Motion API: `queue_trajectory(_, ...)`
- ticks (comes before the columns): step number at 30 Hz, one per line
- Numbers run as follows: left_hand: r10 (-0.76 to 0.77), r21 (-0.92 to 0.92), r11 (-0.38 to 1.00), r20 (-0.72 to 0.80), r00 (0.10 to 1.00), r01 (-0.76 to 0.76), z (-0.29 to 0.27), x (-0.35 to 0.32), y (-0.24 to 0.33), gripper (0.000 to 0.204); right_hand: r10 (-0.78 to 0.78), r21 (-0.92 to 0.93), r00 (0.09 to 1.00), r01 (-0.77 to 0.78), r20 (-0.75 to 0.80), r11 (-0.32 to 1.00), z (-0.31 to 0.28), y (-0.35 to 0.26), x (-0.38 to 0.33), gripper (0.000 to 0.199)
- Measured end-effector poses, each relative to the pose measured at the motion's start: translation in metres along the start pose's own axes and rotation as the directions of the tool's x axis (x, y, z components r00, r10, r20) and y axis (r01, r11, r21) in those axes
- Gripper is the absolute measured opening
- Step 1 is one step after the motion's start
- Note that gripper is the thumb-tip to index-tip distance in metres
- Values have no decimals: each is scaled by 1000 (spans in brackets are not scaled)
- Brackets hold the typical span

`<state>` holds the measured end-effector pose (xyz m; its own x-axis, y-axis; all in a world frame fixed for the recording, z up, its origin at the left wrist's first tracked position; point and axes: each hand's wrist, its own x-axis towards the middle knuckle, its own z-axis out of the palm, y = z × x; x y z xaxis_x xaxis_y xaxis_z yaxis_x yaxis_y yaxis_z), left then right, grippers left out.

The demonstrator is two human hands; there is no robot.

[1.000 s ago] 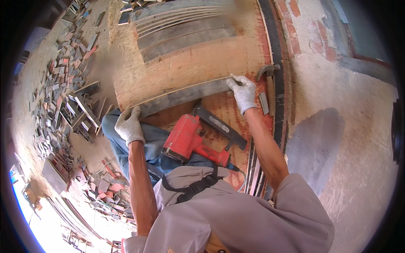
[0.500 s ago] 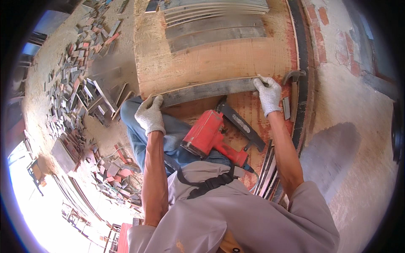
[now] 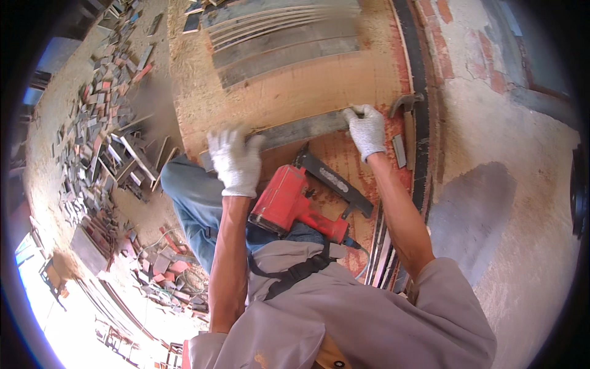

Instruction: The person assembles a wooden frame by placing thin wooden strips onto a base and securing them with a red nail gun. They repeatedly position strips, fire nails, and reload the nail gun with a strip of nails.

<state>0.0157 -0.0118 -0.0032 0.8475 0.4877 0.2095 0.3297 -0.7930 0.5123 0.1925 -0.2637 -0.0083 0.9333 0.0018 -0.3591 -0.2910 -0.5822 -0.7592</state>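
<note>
Both hands, left hand (image 3: 235,161) and right hand (image 3: 366,129), press the grey strip (image 3: 301,130).

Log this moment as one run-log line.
left hand: on grey strip left end | right hand: on its right end | red nail gun: on lap, unheld

White knit glove on left hand (image 3: 235,161) and right hand (image 3: 367,130); grey short-sleeved shirt (image 3: 344,320), black strap (image 3: 295,275) across chest, blue jeans (image 3: 193,206).

My worktop (image 3: 295,92) is a broad wooden panel, pale above, reddish lower down. On it lie grey slats (image 3: 283,43), 1 grey strip (image 3: 301,130) across the middle, a small grey block (image 3: 399,150) and a hammer (image 3: 409,123)
</note>
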Motion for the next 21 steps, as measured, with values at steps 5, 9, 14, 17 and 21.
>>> queue_trajectory(5,-88,-182,974,241,967,134,20,18,33,31,-97,-104,995,96,-8,990,0,19,9,21)
queue_trajectory(9,-136,-171,970,209,968,173,23,20,33,21,-12,-15,1000,12,18,1000,1,5,-2,20)
queue_trajectory(14,-114,-168,974,228,967,154,27,24,32,24,-63,-14,998,63,-19,998,1,13,0,14)
queue_trajectory(17,65,-145,989,189,980,-37,30,13,10,40,-161,-204,985,144,-67,968,5,3,-10,20)
queue_trajectory(21,157,-153,981,280,947,-118,10,13,17,64,-157,-136,984,146,-80,980,3,2,-6,21)
